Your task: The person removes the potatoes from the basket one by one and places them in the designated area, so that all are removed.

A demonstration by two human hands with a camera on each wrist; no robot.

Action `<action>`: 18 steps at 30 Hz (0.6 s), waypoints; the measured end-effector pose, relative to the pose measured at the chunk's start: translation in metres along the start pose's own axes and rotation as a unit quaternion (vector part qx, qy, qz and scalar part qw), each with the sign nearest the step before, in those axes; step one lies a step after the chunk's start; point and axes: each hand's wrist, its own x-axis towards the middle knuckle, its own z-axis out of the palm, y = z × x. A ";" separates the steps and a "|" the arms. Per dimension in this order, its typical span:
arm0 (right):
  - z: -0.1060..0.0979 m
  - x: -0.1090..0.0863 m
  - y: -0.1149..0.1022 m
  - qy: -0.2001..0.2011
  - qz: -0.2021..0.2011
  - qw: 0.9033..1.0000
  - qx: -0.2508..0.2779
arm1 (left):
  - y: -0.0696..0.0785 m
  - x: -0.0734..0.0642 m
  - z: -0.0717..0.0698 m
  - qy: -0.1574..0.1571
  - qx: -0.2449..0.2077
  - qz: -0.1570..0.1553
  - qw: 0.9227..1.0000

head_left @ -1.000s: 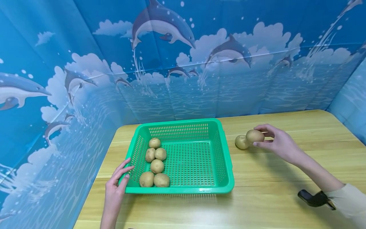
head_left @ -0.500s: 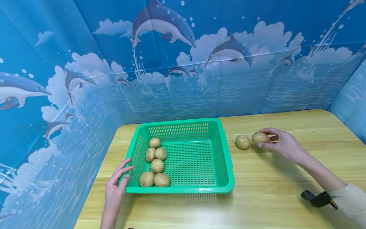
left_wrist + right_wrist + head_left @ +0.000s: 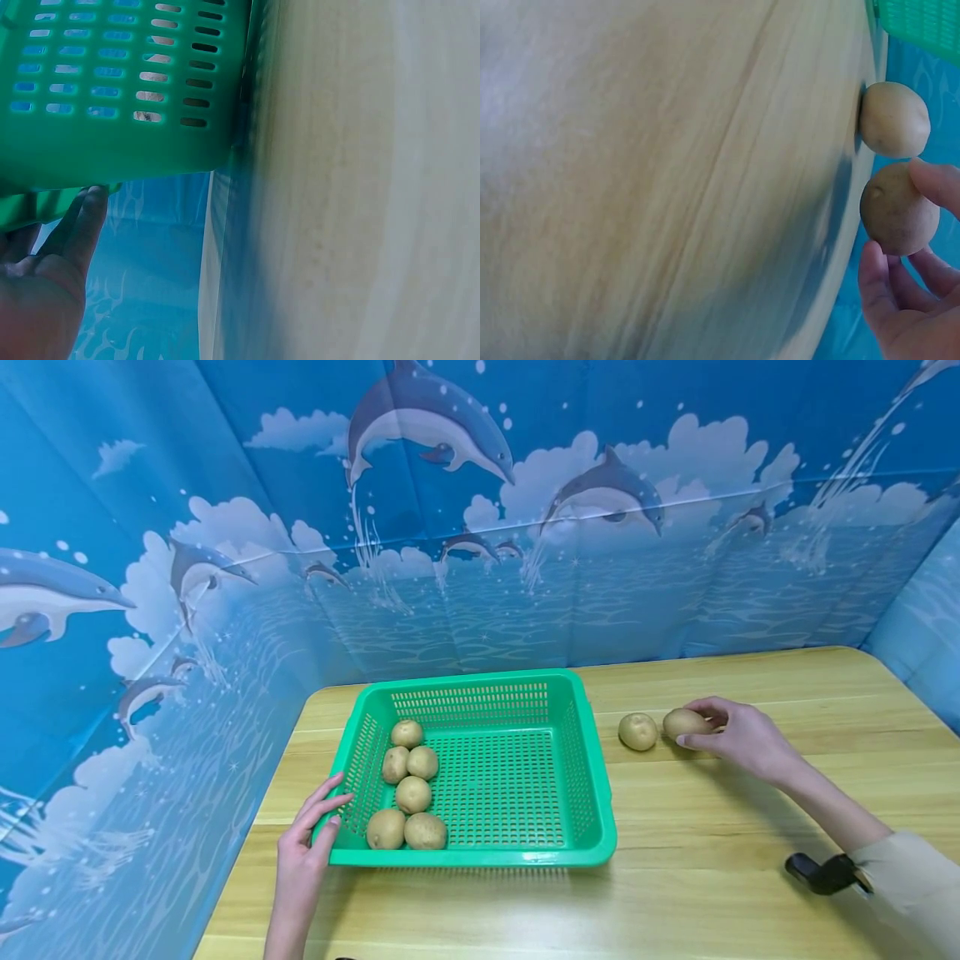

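In the head view, my left hand (image 3: pixel 305 843) holds the green plastic basket (image 3: pixel 472 858) at its near left corner, fingers lying over the rim. The left wrist view shows fingers (image 3: pixel 88 217) against the outside of the rim, below the slotted wall. Several potatoes (image 3: pixel 413 795) lie along the left side inside the basket. Right of it, a potato (image 3: pixel 637 732) rests on the table. Just beyond that one, my right hand (image 3: pixel 738 739) pinches another potato (image 3: pixel 684 722) between thumb and fingers, close over the tabletop. The right wrist view shows this held potato (image 3: pixel 900 210) beside the other.
The wooden table (image 3: pixel 675 877) has a rounded far right corner. A blue curtain (image 3: pixel 480 593) printed with dolphins hangs behind it and along both sides. A black device (image 3: pixel 821 872) is strapped at my right sleeve (image 3: pixel 907 885).
My right hand has moved the potato right and down, away from overlapping the other potato to a spot beside it. The left hand and basket stay put.
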 end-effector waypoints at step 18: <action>0.007 0.009 0.005 -0.040 0.029 0.999 0.017 | -0.001 0.001 0.001 -0.002 -0.003 0.005 1.000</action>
